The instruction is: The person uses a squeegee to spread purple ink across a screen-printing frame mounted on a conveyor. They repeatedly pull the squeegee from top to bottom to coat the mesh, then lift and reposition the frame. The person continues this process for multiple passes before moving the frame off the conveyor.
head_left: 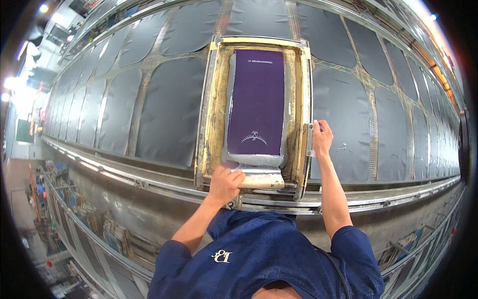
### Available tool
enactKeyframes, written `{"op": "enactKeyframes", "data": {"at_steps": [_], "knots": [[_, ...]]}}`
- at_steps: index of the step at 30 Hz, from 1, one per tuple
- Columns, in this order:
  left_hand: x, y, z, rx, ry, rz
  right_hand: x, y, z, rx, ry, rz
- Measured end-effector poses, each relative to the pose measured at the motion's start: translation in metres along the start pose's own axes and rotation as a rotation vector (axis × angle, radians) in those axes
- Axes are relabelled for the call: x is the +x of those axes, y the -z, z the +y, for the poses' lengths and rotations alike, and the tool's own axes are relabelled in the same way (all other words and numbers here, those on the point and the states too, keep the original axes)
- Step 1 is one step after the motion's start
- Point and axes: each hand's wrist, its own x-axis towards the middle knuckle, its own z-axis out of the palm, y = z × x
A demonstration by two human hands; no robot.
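Observation:
A screen-printing frame (305, 89) lies over the long table in front of me, its wide border yellowed and stained. Inside it is a purple mesh window (256, 107) with a small line of light print near the far end and a winged emblem near the close end. Silvery-grey ink (285, 119) rings the window. My left hand (226, 184) is closed on the left end of a pale squeegee (266, 181), which lies across the frame's near end. My right hand (322, 137) has its fingers curled at the metal fitting on the frame's right side; part of that grip is hidden.
Dark grey panels (172, 109) lie in rows along the table on both sides, and some at right (344, 149) carry a faint emblem. A metal rail (358, 201) runs along the near edge. Racks with slatted items (107, 226) stand low at left.

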Motion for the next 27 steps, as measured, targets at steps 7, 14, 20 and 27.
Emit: {"op": "enactKeyframes", "data": {"at_steps": [7,14,20,27], "knots": [[0.026,-0.009,-0.031,0.046,-0.054,0.028,-0.004,-0.003,-0.008,-0.184,-0.096,-0.069],[0.185,-0.047,-0.149,0.138,-0.127,0.134,-0.062,0.041,0.035,-0.156,-0.013,0.068],[0.338,-0.04,-0.227,0.07,-0.135,0.12,-0.14,0.125,0.08,-0.371,-0.066,0.143],[0.392,-0.018,-0.239,0.033,0.054,-0.082,-0.182,0.159,0.131,-0.501,0.031,0.313]]}}
